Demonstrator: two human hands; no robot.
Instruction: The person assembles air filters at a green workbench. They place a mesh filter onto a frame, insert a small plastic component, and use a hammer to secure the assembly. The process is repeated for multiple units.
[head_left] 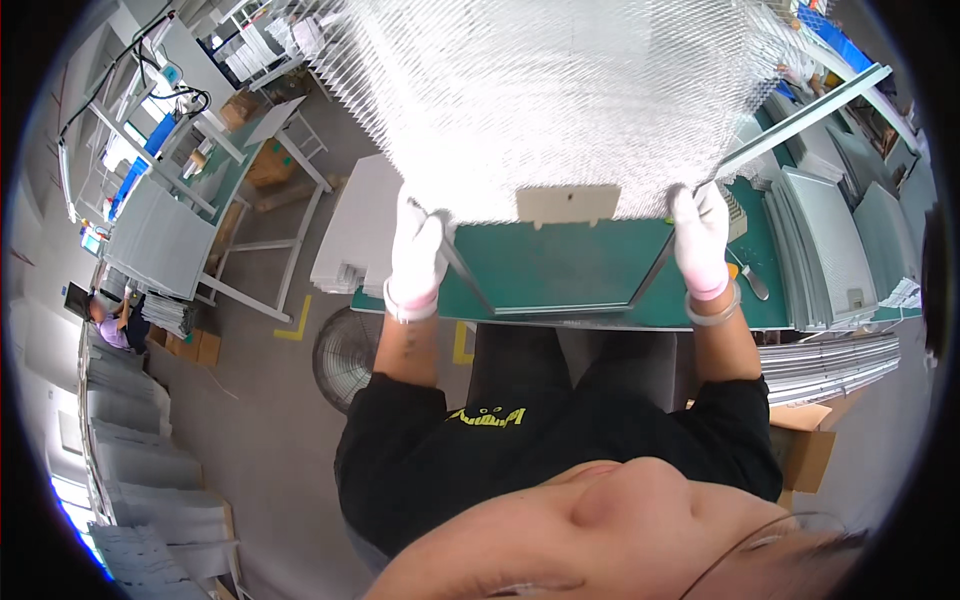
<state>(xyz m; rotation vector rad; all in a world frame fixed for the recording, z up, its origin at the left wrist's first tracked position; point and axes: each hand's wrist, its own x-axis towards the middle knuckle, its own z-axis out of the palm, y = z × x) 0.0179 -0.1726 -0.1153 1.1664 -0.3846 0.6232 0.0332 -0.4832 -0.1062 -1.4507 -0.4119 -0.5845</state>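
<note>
A wide sheet of silvery metal mesh (560, 110) is raised in front of me, over the green worktable (375, 300). At its near left corner my left hand (414, 255), in a white glove, is closed on the edge. My right hand (702, 240), also gloved, pinches the near right corner. A pale rectangular plate (567, 205) with a small hole shows along the sheet's near edge. Below, between my hands, a thin metal frame (562, 309) lies at the table's front edge; the mesh hides its far part.
Flat grey panels (810, 245) stand stacked at the table's right, near a small tool (754, 283). A pale stack (355, 225) is at the left. A floor fan (345, 358) stands below it. Another workbench (225, 190) and a person (118, 322) are farther left.
</note>
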